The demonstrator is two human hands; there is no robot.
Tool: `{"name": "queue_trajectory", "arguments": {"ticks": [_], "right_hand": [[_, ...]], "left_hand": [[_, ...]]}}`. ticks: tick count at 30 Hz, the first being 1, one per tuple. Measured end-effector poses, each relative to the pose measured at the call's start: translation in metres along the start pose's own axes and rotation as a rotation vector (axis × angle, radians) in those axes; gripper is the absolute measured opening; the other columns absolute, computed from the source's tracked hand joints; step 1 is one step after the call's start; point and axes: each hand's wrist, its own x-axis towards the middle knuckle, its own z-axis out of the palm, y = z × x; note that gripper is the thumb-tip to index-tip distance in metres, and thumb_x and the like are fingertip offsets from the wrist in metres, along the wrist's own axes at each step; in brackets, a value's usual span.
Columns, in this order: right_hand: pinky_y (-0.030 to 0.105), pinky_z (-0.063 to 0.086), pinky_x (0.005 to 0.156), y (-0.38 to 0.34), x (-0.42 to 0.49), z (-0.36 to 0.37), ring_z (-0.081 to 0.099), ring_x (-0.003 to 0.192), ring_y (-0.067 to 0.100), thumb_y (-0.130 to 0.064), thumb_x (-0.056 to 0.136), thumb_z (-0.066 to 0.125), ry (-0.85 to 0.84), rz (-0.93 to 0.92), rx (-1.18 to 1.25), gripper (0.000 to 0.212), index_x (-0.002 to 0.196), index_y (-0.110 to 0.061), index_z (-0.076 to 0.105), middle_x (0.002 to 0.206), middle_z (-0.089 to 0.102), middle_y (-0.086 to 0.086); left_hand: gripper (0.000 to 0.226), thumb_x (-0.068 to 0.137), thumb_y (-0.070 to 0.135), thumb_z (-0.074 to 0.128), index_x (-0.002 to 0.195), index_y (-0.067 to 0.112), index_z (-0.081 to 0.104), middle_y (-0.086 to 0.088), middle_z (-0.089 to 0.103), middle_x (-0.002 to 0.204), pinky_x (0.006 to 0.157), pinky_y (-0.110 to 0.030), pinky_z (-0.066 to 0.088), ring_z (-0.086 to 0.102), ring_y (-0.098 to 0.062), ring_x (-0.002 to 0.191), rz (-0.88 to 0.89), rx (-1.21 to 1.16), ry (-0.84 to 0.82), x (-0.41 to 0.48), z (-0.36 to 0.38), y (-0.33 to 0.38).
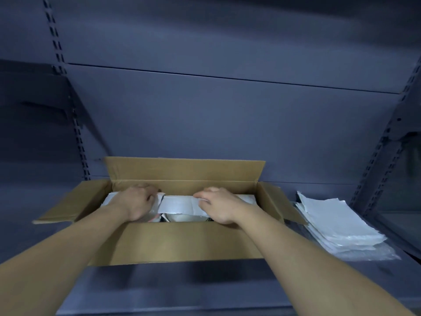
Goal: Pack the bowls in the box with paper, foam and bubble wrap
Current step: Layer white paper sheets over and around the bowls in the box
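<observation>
No text, label, brand mark, number or sign can be read. Plain, unprinted walls and flaps are seen on the brown corrugated cardboard box (pixel 186 242). No lettering can be made out on the white foam sheet (pixel 180 205) inside it, the stack of white foam sheets (pixel 337 224) beside it, or the grey-blue metal shelving (pixel 227 122).

Both bare forearms, the left (pixel 68 249) and the right (pixel 296 247), reach forward from the lower corners and converge, wrists nearly straight and palms turned down. The left hand (pixel 137 201) shows its knuckles uppermost, fingers curled tight at the left end of a white sheet (pixel 180 205), though whether they pinch it cannot be told. The right hand (pixel 216 205) lies level with it and well apart, its fingers bent over the sheet's far right edge and gripping it.
</observation>
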Motion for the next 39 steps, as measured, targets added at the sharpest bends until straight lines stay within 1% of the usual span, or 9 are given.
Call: {"name": "queue_trajectory", "arguments": {"ticks": [3, 6, 10, 13, 17, 21, 23, 30, 39], "right_hand": [[0.055, 0.022, 0.115, -0.011, 0.014, 0.006, 0.014, 0.149, 0.028, -0.044, 0.104, 0.025, -0.096, 0.07, -0.095, 0.048, 0.152, -0.042, 0.025, 0.164, 0.016, -0.002], [0.057, 0.019, 0.115, -0.017, 0.023, 0.007, 0.007, 0.15, 0.026, -0.046, 0.103, 0.023, -0.133, 0.094, -0.153, 0.048, 0.151, -0.047, 0.023, 0.165, 0.01, -0.005], [0.057, 0.022, 0.112, -0.022, 0.028, 0.013, 0.011, 0.149, 0.026, -0.048, 0.103, 0.022, -0.153, 0.095, -0.162, 0.047, 0.15, -0.049, 0.026, 0.163, 0.014, -0.007], [0.057, 0.02, 0.111, -0.024, 0.027, 0.014, 0.012, 0.148, 0.025, -0.047, 0.104, 0.023, -0.146, 0.08, -0.153, 0.045, 0.149, -0.048, 0.029, 0.163, 0.015, -0.007], [0.059, 0.013, 0.114, -0.027, 0.026, 0.014, 0.008, 0.149, 0.022, -0.044, 0.104, 0.024, -0.123, 0.051, -0.168, 0.044, 0.147, -0.048, 0.032, 0.163, 0.016, -0.007], [0.056, 0.014, 0.113, -0.026, 0.025, 0.015, 0.009, 0.149, 0.02, -0.044, 0.104, 0.025, -0.106, 0.043, -0.159, 0.044, 0.147, -0.047, 0.034, 0.162, 0.018, -0.008], [0.054, 0.013, 0.115, -0.026, 0.025, 0.015, 0.009, 0.149, 0.019, -0.044, 0.104, 0.026, -0.109, 0.038, -0.137, 0.044, 0.147, -0.046, 0.034, 0.163, 0.017, -0.008], [0.056, 0.01, 0.116, -0.027, 0.024, 0.016, 0.007, 0.15, 0.018, -0.041, 0.103, 0.03, -0.086, 0.01, -0.092, 0.046, 0.148, -0.046, 0.032, 0.163, 0.017, -0.008], [0.058, 0.004, 0.117, -0.026, 0.027, 0.019, 0.005, 0.151, 0.019, -0.044, 0.101, 0.034, -0.128, 0.024, -0.075, 0.047, 0.148, -0.047, 0.032, 0.164, 0.015, -0.008]], "left_hand": [[0.06, 0.09, 0.043, 0.023, 0.139, 0.023, 0.052, 0.0, 0.047, 0.148, 0.112, -0.037, 0.033, 0.041, -0.022, 0.136, -0.026, -0.048, -0.02, -0.003, 0.001, 0.0], [0.064, 0.085, 0.044, 0.022, 0.139, 0.027, 0.052, 0.002, 0.048, 0.147, 0.111, -0.037, 0.034, 0.042, -0.021, 0.135, -0.007, -0.11, -0.002, -0.007, 0.0, 0.006], [0.059, 0.09, 0.044, 0.024, 0.139, 0.029, 0.051, 0.005, 0.048, 0.148, 0.111, -0.036, 0.035, 0.042, -0.019, 0.135, -0.005, -0.155, -0.005, -0.008, 0.003, 0.004], [0.045, 0.099, 0.032, 0.031, 0.138, 0.03, 0.052, 0.006, 0.05, 0.147, 0.111, -0.035, 0.035, 0.044, -0.018, 0.134, 0.001, -0.17, 0.017, -0.007, 0.006, 0.002], [0.062, 0.083, 0.045, 0.023, 0.137, 0.035, 0.053, 0.011, 0.049, 0.147, 0.113, -0.034, 0.033, 0.043, -0.015, 0.135, 0.002, -0.184, -0.033, -0.009, 0.001, 0.003], [0.063, 0.084, 0.05, 0.052, 0.145, 0.04, 0.04, 0.016, 0.041, 0.15, 0.113, -0.03, 0.031, 0.038, -0.011, 0.138, 0.092, -0.117, -0.136, -0.019, -0.017, -0.004], [0.065, 0.086, 0.038, 0.062, 0.147, 0.041, 0.036, 0.014, 0.043, 0.148, 0.112, -0.03, 0.034, 0.04, -0.011, 0.136, 0.113, -0.061, -0.133, -0.021, -0.023, -0.013], [0.043, 0.103, 0.02, 0.041, 0.143, 0.032, 0.048, 0.012, 0.043, 0.151, 0.115, -0.023, 0.026, 0.037, -0.008, 0.14, 0.192, -0.038, 0.013, -0.018, -0.008, -0.017], [0.039, 0.096, 0.039, 0.044, 0.134, 0.039, 0.056, 0.02, 0.05, 0.144, 0.112, -0.03, 0.035, 0.042, -0.004, 0.135, 0.225, -0.027, -0.003, -0.023, -0.014, -0.019]]}}
